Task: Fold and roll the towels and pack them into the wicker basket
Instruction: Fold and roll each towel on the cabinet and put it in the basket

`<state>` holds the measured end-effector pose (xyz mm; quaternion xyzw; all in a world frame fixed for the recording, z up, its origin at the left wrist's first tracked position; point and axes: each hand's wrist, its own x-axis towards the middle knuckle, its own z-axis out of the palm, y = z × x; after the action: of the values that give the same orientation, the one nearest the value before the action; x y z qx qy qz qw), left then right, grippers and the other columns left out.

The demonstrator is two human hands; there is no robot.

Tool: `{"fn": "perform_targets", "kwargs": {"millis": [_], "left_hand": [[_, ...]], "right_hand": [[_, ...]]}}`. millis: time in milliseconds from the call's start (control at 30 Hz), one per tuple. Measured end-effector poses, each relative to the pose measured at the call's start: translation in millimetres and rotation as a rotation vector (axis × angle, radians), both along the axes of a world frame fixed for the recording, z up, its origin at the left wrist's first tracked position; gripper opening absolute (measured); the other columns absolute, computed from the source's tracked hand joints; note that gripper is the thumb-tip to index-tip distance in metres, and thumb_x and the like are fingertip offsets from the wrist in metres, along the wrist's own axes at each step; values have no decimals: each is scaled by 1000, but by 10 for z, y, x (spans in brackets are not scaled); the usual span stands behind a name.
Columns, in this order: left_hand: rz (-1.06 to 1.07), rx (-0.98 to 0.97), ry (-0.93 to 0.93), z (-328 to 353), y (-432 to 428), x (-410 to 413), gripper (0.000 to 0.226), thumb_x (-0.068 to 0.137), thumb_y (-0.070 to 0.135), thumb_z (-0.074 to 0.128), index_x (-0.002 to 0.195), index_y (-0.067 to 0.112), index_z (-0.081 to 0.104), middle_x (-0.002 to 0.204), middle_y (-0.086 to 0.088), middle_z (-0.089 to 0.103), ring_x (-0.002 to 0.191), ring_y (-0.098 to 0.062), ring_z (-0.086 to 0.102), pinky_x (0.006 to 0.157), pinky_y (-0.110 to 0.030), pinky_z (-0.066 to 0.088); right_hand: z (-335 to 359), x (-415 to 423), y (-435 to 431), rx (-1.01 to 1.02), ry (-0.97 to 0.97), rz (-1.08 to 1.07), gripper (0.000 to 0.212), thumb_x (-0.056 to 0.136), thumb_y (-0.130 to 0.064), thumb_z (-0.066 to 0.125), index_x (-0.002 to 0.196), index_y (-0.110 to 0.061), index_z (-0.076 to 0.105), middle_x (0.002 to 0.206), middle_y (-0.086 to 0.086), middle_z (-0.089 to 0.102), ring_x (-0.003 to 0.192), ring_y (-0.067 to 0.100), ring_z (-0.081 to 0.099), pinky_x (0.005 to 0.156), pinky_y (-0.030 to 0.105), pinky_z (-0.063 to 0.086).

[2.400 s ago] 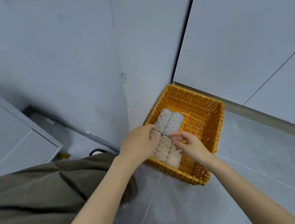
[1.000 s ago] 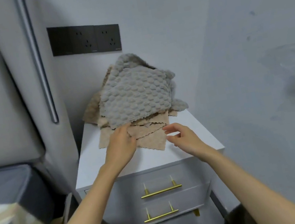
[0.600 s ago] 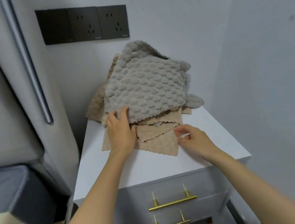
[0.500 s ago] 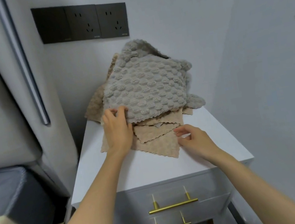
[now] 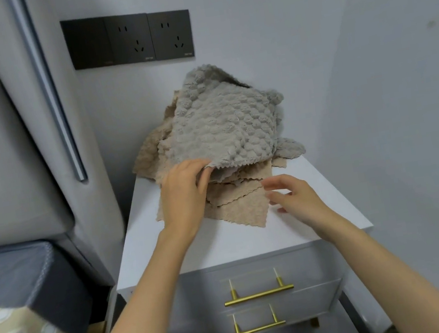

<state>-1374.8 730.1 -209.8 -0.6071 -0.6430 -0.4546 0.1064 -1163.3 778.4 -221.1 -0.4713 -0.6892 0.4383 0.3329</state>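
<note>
Fingers [image 5: 203,175] of the left hand [image 5: 185,195] had curled round the grey towel [image 5: 222,124] atop the pile [image 5: 238,207] at the back of the nightstand [image 5: 226,245], while the right hand [image 5: 297,196] had lifted away, relaxed and empty, so folding it seemed next.

White nightstand [image 5: 225,241] w/ heap of beige [image 5: 237,210] & grey towels [image 5: 223,127] on top.

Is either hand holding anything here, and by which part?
The left hand grips the grey towel by its near-left edge; the right hand is open, holding nothing.
</note>
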Motion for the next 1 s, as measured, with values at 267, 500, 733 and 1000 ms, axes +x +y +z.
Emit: {"fn": "perform_targets", "kwargs": {"millis": [267, 500, 733, 1000], "left_hand": [[-313, -74, -191, 29, -349, 513, 11, 94, 18, 57, 87, 20, 66, 77, 17, 60, 72, 0, 53, 63, -16, 38], [-562, -370, -290, -56, -530, 797, 10, 87, 32, 68, 95, 26, 72, 84, 16, 69, 75, 1, 61, 67, -13, 45], [-435, -397, -134, -171, -397, 776, 24, 96, 36, 51, 112, 27, 67, 102, 16, 62, 96, 3, 53, 82, -18, 42], [-259, -296, 114, -284, -132, 824, 53, 92, -1, 45, 140, 23, 45, 151, 1, 33, 130, -26, 28, 106, -43, 31]], "right_hand": [[160, 123, -139, -641, 594, 28, 29, 98, -38, 47, 115, -18, 60, 112, 9, 68, 100, 27, 63, 83, 37, 54], [146, 254, -149, -548, 810, -134, 22, 93, 5, 50, 113, 1, 58, 90, 14, 67, 71, 16, 70, 67, 26, 59], [186, 627, -128, -151, 473, -583, 24, 90, 0, 44, 109, -11, 54, 87, 4, 56, 70, 13, 53, 57, 22, 47], [328, 1035, -137, 95, 483, -1001, 30, 83, 2, 37, 69, -14, 59, 66, -4, 50, 59, 11, 44, 47, 12, 34]]}}
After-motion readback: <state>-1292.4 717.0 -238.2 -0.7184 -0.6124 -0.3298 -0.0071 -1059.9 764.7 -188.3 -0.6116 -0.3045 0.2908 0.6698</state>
